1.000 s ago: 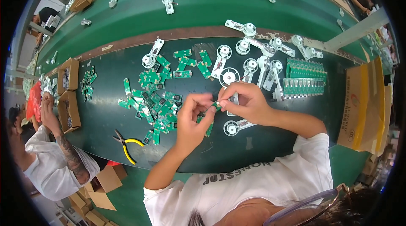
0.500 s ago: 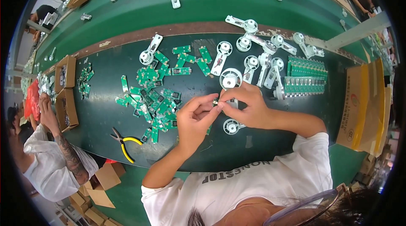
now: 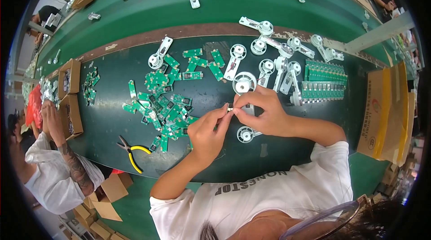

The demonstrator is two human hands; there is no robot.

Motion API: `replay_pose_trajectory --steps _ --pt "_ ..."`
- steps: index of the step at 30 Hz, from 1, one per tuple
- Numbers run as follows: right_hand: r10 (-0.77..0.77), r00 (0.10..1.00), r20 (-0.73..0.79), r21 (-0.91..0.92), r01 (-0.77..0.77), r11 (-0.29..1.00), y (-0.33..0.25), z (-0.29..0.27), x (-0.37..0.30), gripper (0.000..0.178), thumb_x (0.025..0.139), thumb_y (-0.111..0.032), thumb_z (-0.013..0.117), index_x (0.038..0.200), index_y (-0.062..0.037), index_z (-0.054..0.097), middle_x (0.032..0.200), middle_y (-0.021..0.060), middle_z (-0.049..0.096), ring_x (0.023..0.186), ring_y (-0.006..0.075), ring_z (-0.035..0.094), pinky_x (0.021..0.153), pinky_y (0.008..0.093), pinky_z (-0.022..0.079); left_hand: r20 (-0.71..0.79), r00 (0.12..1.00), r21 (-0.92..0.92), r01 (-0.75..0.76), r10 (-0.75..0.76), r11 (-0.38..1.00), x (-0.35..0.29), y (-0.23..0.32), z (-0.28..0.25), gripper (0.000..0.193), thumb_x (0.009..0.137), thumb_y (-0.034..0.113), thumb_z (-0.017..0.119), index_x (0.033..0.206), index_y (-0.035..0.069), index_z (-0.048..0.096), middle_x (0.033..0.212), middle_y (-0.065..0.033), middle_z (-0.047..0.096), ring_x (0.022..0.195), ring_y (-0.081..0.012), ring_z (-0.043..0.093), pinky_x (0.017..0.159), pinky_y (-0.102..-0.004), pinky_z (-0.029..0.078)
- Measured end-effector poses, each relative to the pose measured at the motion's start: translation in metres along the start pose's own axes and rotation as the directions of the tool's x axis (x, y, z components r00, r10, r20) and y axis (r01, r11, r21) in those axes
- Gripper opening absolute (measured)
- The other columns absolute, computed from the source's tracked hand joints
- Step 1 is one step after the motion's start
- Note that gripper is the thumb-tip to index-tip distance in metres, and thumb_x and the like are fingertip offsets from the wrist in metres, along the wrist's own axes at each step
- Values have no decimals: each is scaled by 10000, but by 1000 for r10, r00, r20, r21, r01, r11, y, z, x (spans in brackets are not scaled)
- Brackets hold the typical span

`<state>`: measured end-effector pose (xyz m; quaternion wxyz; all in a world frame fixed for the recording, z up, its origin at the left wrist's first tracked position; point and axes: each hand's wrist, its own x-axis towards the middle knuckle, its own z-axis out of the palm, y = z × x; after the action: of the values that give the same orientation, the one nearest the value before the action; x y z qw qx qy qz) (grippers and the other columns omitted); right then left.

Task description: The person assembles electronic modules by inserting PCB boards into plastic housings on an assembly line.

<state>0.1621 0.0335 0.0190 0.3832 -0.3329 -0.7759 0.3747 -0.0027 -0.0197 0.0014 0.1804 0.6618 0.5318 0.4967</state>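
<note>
My left hand [image 3: 207,131] pinches a small circuit board [image 3: 230,106] between thumb and fingers; just its dark and whitish end shows. At that end, my right hand [image 3: 265,110] has thumb and forefinger closed together, and whatever they grip is too small to make out. Beyond the fingertips lies a white round-headed housing [image 3: 244,82], its handle partly hidden by my right hand. Another white housing [image 3: 245,134] lies just below that hand. To the left of my left hand spreads a loose heap of green circuit boards [image 3: 168,109].
Yellow-handled pliers [image 3: 133,154] lie at the near left. Several white housings [image 3: 280,67] and stacked green board panels [image 3: 324,91] sit at the right, beside a cardboard box [image 3: 381,114]. A green conveyor belt [image 3: 242,2] runs beyond the table. A co-worker [image 3: 63,168] sits at the left.
My left hand has turned slightly, with its fingers drawn in, and the board's whitish end shows more. Housings on the conveyor have shifted to the right.
</note>
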Motion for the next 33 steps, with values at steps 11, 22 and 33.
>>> replay_pose_trajectory --steps 11,22,33 --pt "89 993 80 164 -101 981 0 -4 4 76 739 -65 669 768 -52 600 726 29 610 715 178 545 641 305 423 -9 988 127 -150 153 980 -1 -4 4 201 709 8 768 853 -10 629 744 -109 674 526 -169 622 455 -255 469" --pt "129 973 194 159 -161 974 2 -11 7 63 763 -26 654 796 -46 604 804 41 633 766 145 542 713 289 403 10 982 134 -189 189 973 0 -4 5 191 726 21 762 858 -3 627 682 -101 646 506 -174 608 450 -272 462" --pt "58 981 186 151 -87 985 6 -7 9 56 795 -52 648 829 -35 606 817 42 629 765 161 536 692 297 414 -30 999 40 22 -21 999 -9 -8 11 148 750 22 742 822 6 614 650 -102 640 508 -158 613 449 -250 447"
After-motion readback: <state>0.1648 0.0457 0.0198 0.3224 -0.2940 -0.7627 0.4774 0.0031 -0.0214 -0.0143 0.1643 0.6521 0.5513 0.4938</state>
